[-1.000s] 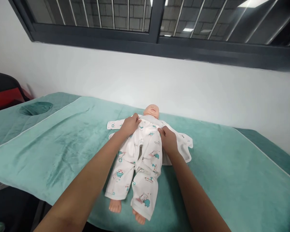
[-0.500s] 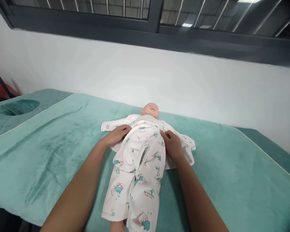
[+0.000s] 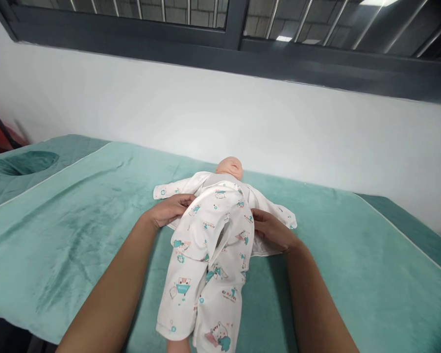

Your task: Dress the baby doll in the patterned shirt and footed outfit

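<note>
**Dressing a doll on the massage bed**

Covering most of the view is a massage bed (image 3: 353,274) draped in a teal towel (image 3: 77,235), with a face hole (image 3: 25,162) at its far left end and a white wall (image 3: 242,127) and dark-framed window (image 3: 238,44) behind. On the towel lies a baby doll (image 3: 231,167) on its back, head toward the wall, wearing printed white trousers (image 3: 209,264) over an open white jacket (image 3: 275,220) spread beneath it.

The left hand (image 3: 167,210) lies along the doll's side at the waist, fingers curled on the trouser edge; the right hand (image 3: 274,231) rests at the other hip on the jacket flap. Whether either grip is really pinching cloth I cannot tell, since the fingertips are tucked under fabric.

The likely trouble: the doll's feet sit close to the near edge, so a pull toward the person could slide it off. Uneven tugging might twist the waistband or bunch the jacket underneath.
</note>
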`<state>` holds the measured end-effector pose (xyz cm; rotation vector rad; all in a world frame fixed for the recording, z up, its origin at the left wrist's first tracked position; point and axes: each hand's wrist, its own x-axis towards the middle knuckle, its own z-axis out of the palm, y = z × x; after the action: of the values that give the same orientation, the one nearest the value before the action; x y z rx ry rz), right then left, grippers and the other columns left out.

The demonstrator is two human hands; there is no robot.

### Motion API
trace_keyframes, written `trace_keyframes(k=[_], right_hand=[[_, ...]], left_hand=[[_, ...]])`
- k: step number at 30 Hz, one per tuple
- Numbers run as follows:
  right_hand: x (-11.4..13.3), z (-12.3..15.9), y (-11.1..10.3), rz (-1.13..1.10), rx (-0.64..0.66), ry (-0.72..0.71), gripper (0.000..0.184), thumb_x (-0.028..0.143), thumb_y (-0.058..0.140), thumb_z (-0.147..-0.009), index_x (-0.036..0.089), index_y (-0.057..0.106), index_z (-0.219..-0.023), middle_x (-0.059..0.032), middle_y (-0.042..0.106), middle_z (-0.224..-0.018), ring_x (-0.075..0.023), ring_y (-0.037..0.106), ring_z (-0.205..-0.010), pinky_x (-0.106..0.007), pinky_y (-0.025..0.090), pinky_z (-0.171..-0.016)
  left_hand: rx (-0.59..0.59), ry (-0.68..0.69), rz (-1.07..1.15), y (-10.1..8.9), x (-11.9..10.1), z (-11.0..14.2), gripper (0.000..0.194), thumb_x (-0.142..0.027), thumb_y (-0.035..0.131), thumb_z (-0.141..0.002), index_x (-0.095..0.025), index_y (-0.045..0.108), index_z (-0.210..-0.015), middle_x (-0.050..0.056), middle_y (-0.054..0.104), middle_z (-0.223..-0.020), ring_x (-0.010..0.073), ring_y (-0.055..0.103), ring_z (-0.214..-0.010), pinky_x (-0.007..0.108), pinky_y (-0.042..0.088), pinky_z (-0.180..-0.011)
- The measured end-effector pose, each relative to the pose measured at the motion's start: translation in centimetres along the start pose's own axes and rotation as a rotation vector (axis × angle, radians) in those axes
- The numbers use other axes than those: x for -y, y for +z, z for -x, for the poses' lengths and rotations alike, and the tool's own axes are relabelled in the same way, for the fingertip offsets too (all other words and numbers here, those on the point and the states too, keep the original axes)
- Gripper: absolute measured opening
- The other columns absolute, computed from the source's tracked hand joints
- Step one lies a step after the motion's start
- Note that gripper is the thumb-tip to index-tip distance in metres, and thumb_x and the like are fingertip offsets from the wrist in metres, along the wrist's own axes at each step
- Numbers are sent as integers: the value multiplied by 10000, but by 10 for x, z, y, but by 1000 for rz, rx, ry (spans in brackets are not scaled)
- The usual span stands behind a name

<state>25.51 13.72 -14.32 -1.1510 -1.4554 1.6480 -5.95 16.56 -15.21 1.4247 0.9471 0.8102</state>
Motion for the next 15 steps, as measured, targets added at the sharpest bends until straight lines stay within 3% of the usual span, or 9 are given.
trace_keyframes(k=[6, 15], right_hand=[[-8, -3, 5, -189, -43, 12, 282, 364, 750, -719, 206, 719, -951, -39, 712, -870, -208, 646, -832, -334, 519, -749], [-22, -8, 10, -209, -178, -53, 218, 378, 760, -688, 215, 664, -797, -5, 685, -735, -189, 617, -707, -320, 478, -653]], left_hand=[[26, -52, 188, -3, 10, -2, 417, -239, 728, -622, -158, 675, -1027, 93, 715, -951, 226, 651, -862, 356, 521, -776], [33, -58, 139, 3, 3, 0, 362, -241, 709, -617, -154, 698, -967, 76, 715, -893, 240, 645, -852, 356, 516, -750]])
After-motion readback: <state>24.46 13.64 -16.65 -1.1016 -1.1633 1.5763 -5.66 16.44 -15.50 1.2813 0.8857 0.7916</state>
